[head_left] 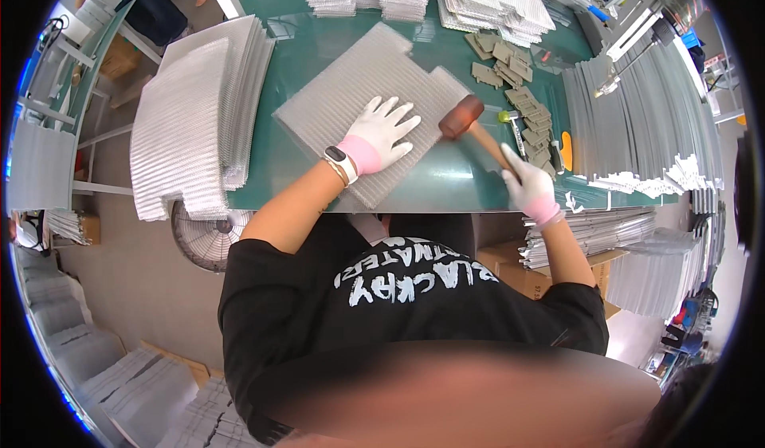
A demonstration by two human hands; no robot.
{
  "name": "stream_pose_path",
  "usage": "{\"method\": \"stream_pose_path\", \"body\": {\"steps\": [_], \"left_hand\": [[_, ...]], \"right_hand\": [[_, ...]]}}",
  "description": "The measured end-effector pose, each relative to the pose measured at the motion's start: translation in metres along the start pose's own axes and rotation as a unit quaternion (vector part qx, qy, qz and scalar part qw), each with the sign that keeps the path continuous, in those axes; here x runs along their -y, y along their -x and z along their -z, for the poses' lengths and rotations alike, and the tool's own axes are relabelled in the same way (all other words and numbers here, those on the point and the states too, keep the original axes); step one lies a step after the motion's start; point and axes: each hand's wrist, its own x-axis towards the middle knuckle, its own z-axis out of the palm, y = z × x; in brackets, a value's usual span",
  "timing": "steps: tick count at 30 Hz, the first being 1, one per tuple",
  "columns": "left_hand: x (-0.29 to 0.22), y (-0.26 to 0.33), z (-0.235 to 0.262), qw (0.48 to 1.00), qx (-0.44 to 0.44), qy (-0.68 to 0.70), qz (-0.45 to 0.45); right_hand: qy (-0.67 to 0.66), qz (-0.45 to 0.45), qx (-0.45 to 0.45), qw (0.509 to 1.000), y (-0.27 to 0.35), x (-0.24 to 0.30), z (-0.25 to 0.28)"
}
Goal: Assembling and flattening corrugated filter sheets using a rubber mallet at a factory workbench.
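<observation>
A translucent ribbed plastic sheet [351, 81] with notched edges lies at an angle on the green table. My left hand [382, 133], in a white glove with a pink cuff, rests flat on it with the fingers spread. My right hand [528, 183], gloved the same way, grips the wooden handle of a mallet [461, 116]. The mallet's reddish-brown head is over the sheet's right edge; whether it touches cannot be made out. Just right of the mallet lies a small hammer [514, 127] with a yellow-green face.
Olive-grey flat plastic pieces [526, 109] lie in a loose row on the right, beside a yellow-handled tool [566, 151]. Tall sheet stacks flank me, one left [187, 121], one right [629, 121]. More piles [494, 5] line the table's far side. A floor fan [209, 237] stands below left.
</observation>
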Motion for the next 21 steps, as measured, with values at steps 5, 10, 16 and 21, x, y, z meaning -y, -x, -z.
{"method": "stream_pose_path", "body": {"steps": [5, 10, 16, 21], "left_hand": [[0.004, -0.01, 0.0, 0.999, -0.022, 0.027, -0.006], [0.008, -0.012, -0.007, 1.0, -0.027, 0.002, -0.002], [0.011, -0.03, -0.006, 0.999, -0.039, 0.008, 0.016], [0.017, -0.039, -0.014, 0.999, -0.046, -0.006, 0.024]], "right_hand": [[-0.263, 0.023, -0.193, 0.945, 0.001, -0.014, -0.027], [0.059, 0.065, 0.074, 0.993, -0.007, 0.019, -0.003], [-0.266, 0.031, -0.166, 0.949, 0.011, 0.023, -0.017], [0.035, 0.017, 0.062, 0.997, 0.006, 0.03, -0.023]]}}
